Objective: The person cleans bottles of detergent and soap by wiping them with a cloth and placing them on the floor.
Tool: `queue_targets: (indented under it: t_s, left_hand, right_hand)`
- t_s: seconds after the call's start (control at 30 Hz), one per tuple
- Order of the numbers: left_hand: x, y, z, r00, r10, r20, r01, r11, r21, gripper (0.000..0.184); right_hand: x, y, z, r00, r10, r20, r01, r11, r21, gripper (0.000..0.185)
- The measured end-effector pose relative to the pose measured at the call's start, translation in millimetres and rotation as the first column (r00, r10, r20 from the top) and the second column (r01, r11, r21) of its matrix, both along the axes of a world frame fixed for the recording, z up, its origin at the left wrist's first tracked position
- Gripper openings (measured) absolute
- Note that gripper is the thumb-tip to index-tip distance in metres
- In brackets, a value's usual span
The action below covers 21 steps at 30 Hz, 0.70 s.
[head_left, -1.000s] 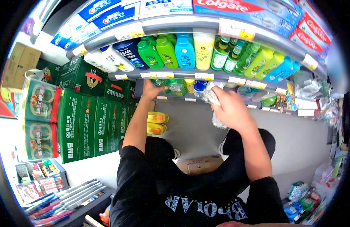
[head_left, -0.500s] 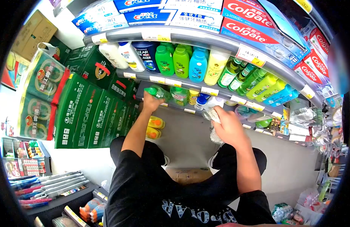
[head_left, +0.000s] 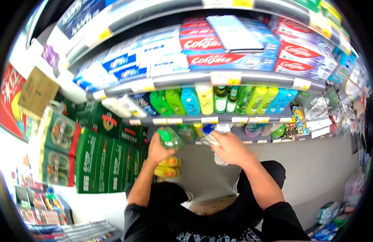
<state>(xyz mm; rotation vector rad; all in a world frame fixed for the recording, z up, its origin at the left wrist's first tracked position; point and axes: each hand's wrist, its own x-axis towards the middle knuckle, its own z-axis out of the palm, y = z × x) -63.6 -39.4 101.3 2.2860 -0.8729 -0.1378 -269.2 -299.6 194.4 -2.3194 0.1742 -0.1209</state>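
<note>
My left hand (head_left: 157, 148) is wrapped round a clear green bottle with a green cap (head_left: 169, 138), held just in front of the lowest shelf at the left. In my right hand (head_left: 231, 147) is a crumpled, greyish-white cloth (head_left: 212, 142), part of it hanging below the fingers. The cloth is a short way right of the bottle, apart from it. Behind the hands, on the bottom shelf, stand another green bottle (head_left: 187, 132) and a small blue-topped container (head_left: 208, 129), partly hidden.
Shampoo bottles (head_left: 190, 101) line the middle shelf, with Colgate boxes (head_left: 212, 60) above and a phone (head_left: 235, 34) lying on them. Green beer cartons (head_left: 107, 161) stack up at the left. Yellow bottles (head_left: 167, 172) lie on the floor, and a cardboard box (head_left: 212, 205) is between my feet.
My left hand has brought the green bottle off the lowest shelf and nearer to me. The cloth has come leftward with my right hand. The view has tilted up, showing more upper shelves.
</note>
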Motion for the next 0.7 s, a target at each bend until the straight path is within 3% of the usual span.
queue_targets:
  t_s: [0.1,0.17,0.2,0.23,0.3,0.37,0.43,0.47,0.57,0.6,0.7]
  left_hand:
    - [-21,-7,36,0.991,-0.078,-0.109,0.07,0.995,-0.076,0.109]
    - [-29,-8,42,0.959,-0.194,-0.206,0.126,0.945,-0.302,0.108]
    - [-27,-6,31,0.924,-0.291,-0.248,0.16,0.884,-0.439,0.111]
    - [-39,-13,41,0.85,-0.388,-0.356,0.103,0.785,-0.611,0.115]
    - [-59,-31,51,0.805,-0.486,-0.34,-0.018,0.553,-0.833,0.117]
    - [-66,-45,41,0.837,-0.471,-0.277,-0.06,0.424,-0.904,0.11]
    - [-70,-59,37,0.835,-0.495,-0.241,-0.111,0.278,-0.954,0.108]
    - [-72,-65,41,0.856,-0.466,-0.226,-0.12,0.246,-0.962,0.097]
    - [-71,-65,51,0.84,-0.43,-0.33,-0.219,0.288,-0.932,0.089]
    - [-69,-66,50,0.839,-0.429,-0.334,-0.236,0.267,-0.934,0.081]
    - [-63,-68,45,0.789,-0.384,-0.479,-0.341,0.375,-0.862,0.079]
  right_hand:
    - [-1,5,10,1.0,0.013,0.01,-0.015,0.984,0.178,0.04]
    - [2,7,12,0.999,0.037,0.022,-0.042,0.938,0.343,0.039]
    - [3,7,21,0.996,0.058,-0.066,-0.033,0.944,0.329,0.039]
    - [5,10,4,0.996,0.075,0.041,-0.085,0.91,0.406,0.048]
    - [8,20,-14,0.988,0.092,0.124,-0.141,0.869,0.474,0.06]
    - [10,28,-21,0.966,0.172,0.191,-0.249,0.809,0.532,0.091]
    - [10,34,-22,0.955,0.188,0.231,-0.296,0.693,0.657,0.109]
    - [15,38,-35,0.931,0.236,0.28,-0.362,0.706,0.609,0.124]
    - [10,54,-24,0.958,0.203,0.201,-0.28,0.809,0.517,0.134]
    - [12,56,-19,0.961,0.188,0.202,-0.27,0.793,0.547,0.131]
    - [17,61,-19,0.974,0.131,0.187,-0.224,0.709,0.669,0.123]
